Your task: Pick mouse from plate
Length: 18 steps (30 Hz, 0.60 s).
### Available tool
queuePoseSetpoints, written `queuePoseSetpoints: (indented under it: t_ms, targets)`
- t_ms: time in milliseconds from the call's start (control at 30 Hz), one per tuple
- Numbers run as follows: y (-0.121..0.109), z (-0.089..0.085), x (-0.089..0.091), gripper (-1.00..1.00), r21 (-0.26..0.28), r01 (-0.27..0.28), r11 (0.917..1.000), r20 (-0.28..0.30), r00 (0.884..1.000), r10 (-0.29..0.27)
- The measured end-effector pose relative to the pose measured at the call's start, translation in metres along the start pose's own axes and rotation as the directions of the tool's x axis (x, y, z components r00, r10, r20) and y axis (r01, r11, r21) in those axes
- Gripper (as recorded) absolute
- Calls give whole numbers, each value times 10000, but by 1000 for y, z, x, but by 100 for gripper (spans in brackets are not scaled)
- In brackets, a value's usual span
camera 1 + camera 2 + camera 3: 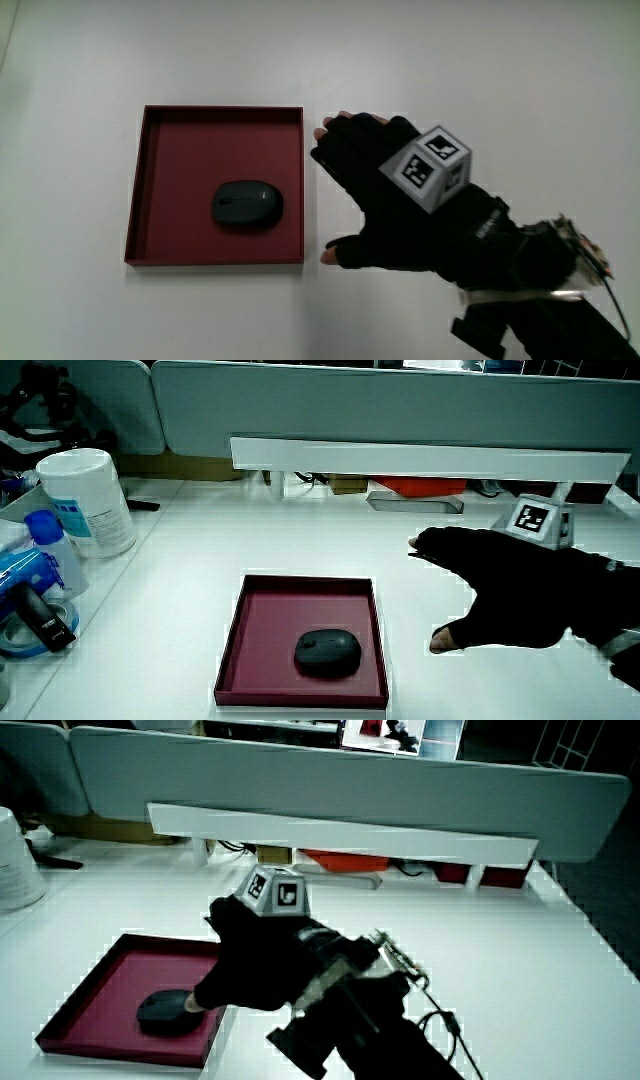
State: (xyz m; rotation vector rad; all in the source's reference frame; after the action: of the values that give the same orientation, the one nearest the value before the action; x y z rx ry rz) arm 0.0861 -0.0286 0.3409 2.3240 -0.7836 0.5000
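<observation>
A black computer mouse (246,205) lies in a dark red square tray (160,120), nearer the person's rim than the middle. Both side views show the mouse (327,652) (162,1011) resting in the tray (262,610) (90,990). The gloved hand (385,195) hovers over the bare table just beside the tray, fingers spread and holding nothing, fingertips pointing toward the tray's rim. The hand (505,595) (262,960) carries a patterned cube (427,167) on its back. Hand and mouse are apart.
A white lidded tub (88,500) and blue-capped bottles (45,555) stand at the table's edge in a side view. A low white shelf (430,460) and a grey partition (350,780) run along the table, farther from the person than the tray.
</observation>
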Motion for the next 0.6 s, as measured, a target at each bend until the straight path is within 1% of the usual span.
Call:
queuePoseSetpoints:
  t_ms: [67, 133, 167, 267, 300, 600]
  targets:
    - [10, -6, 1, 0, 37, -138, 9999, -122, 9998, 138]
    - [21, -12, 2, 0, -159, 100, 9998, -66, 9999, -101]
    - [26, -13, 1, 0, -298, 101, 9995, -180, 9998, -107]
    - [42, -21, -1, 0, -310, 0, 9995, -330, 9995, -10]
    - [46, -23, -1, 0, -257, -119, 9996, -460, 9989, 107]
    - [87, -57, 2, 0, -627, 483, 9969, -24, 9988, -485]
